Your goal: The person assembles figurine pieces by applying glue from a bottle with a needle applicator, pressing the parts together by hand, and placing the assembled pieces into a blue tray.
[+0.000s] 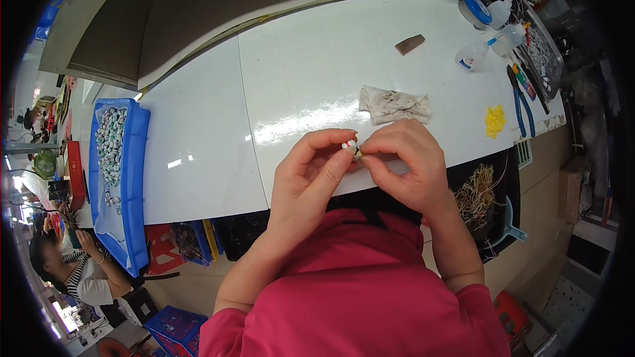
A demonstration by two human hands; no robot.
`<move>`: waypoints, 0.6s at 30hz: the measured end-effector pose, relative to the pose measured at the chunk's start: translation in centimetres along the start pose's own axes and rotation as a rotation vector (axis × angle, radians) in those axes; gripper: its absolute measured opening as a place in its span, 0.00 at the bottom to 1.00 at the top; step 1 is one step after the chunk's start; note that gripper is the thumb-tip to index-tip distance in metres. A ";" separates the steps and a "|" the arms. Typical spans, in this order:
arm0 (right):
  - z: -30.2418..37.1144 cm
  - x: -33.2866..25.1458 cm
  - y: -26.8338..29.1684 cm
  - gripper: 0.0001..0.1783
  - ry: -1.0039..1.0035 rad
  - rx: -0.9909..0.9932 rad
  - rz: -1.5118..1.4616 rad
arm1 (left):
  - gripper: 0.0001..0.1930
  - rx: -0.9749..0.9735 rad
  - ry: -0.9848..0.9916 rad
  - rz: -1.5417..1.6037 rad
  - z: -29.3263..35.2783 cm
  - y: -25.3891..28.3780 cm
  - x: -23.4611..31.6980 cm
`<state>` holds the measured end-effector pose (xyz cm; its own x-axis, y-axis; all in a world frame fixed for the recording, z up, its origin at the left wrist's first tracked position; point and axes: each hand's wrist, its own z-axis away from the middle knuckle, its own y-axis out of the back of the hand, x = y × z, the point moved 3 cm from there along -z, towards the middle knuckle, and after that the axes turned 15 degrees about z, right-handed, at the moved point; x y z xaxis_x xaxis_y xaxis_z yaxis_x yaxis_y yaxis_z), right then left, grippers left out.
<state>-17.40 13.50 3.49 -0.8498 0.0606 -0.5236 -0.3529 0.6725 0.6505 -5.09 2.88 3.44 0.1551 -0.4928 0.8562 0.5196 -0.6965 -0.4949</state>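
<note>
Close in front of my body, over the near edge of the white table, my two hands meet fingertip to fingertip. Between thumb and forefinger, my left hand [311,175] pinches a small white rounded piece with red marks [348,145]. The fingers of my right hand [411,162] are pressed together at the right side of that piece, where a tiny dark and yellowish bit shows. What exactly they grip there is too small to tell. Just beyond my right hand lies a crumpled, stained whitish cloth [395,105].
A blue tray [137,178] of similar small pieces stands at the left. More lie heaped on a shelf [198,33] at the back. Rightward are a brown block [410,44], yellow bits [494,121], blue-handled pliers [522,102] and a squeeze bottle [471,57]. Another person [86,271] sits far left.
</note>
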 end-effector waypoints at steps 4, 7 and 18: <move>-0.4 0.4 0.0 0.10 0.025 0.002 0.005 | 0.10 0.009 -0.047 -0.049 -0.4 -0.2 -0.3; -0.5 0.7 0.0 0.10 -0.001 0.014 0.009 | 0.10 0.021 -0.076 -0.097 -0.6 -0.5 -0.4; 0.6 1.3 4.6 0.10 -0.153 0.101 -0.039 | 0.14 0.025 0.029 0.205 -0.9 0.1 -0.8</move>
<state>-19.90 17.09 5.45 -0.7638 0.1391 -0.6303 -0.3372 0.7466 0.5735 -5.86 2.72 2.58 0.2361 -0.6379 0.7330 0.5000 -0.5671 -0.6546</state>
